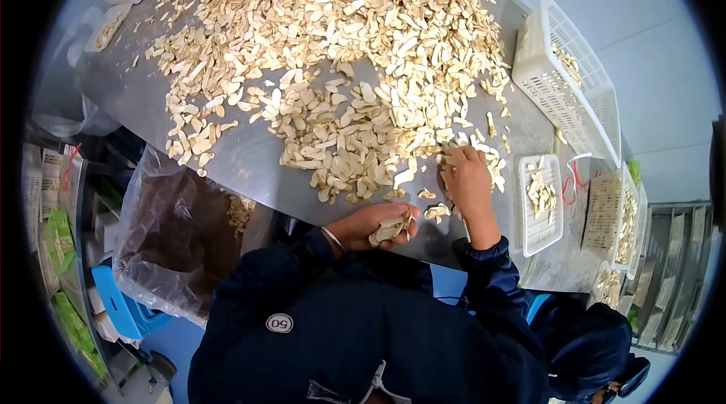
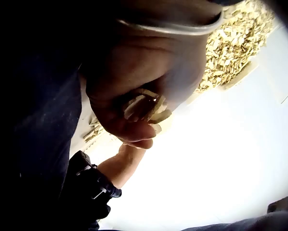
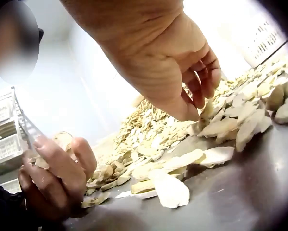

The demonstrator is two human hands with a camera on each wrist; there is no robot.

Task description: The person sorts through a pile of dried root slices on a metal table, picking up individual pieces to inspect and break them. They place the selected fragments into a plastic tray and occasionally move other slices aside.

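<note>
My left hand (image 1: 361, 225) is palm up near the table's front edge, its fingers curled round several pale dried slices (image 1: 387, 232). In the left wrist view, slices (image 2: 140, 107) show between the thumb and fingers. My right hand (image 1: 470, 183) reaches down to loose slices at the right of the smaller heap (image 1: 340, 139). Seen from the right wrist, its thumb and bent fingertips pinch at a slice (image 3: 207, 111) on the heap's edge. A few single slices (image 1: 437, 212) lie between the two hands on the grey metal table (image 1: 246, 166).
A large pile of slices (image 1: 325, 11) covers the back of the table. On the right are a shallow white tray (image 1: 538, 236) and a tall white basket (image 1: 541, 90). At front left stands a bin lined with clear plastic (image 1: 144, 226). Another person (image 1: 586, 340) is at the lower right.
</note>
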